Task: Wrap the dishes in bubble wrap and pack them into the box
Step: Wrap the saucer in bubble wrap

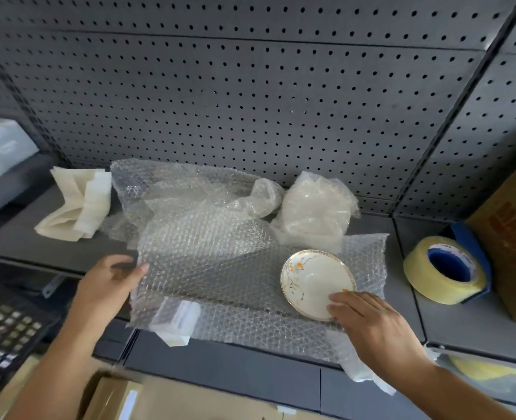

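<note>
A small white dish with a gold rim and orange flower print lies on the right part of a bubble wrap sheet spread on the grey shelf. My right hand touches the dish's near edge with its fingertips. My left hand pinches the sheet's left edge, which is lifted a little. A piece of tape sticks to the sheet's near edge. Below the shelf front, the top of an open cardboard box shows.
More bubble wrap and a wrapped bundle lie behind the sheet. White foam bags sit at the left. A roll of clear tape and a brown carton stand at the right. A dark crate is at lower left.
</note>
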Demonstrator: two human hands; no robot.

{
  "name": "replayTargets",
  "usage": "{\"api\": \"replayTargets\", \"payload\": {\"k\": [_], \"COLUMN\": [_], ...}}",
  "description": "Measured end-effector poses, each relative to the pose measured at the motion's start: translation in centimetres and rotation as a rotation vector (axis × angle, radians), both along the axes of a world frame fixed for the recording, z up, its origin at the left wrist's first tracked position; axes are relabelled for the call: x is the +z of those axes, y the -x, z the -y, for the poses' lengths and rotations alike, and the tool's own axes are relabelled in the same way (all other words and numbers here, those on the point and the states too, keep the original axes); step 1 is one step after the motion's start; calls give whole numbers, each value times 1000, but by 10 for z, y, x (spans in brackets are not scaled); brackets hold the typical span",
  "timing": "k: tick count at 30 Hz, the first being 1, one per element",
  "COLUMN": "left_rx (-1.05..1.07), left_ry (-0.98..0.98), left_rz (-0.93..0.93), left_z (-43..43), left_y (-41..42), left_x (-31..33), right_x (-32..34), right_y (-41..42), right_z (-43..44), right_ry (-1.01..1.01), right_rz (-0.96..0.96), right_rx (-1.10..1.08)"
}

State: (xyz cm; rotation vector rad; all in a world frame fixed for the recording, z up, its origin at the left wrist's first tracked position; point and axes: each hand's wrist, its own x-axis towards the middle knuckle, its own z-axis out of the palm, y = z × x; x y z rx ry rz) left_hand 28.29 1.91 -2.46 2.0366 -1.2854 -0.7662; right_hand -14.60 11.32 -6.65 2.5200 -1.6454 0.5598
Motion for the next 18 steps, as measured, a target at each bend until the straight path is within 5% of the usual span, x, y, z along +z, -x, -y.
{"api": "replayTargets", "payload": {"k": [8,18], "left_rx": [-120,-743], "left_ry": [91,118], "left_rz": [-722,-746], "left_z": [-1,-14], "left_y": [30,212], "left_x": [67,140], "right_x": [2,11], "right_y": [-2,-9], "right_z": [2,1], "right_ry": [-67,-92], "right_rz": [-29,30], "right_rx": [2,15]}}
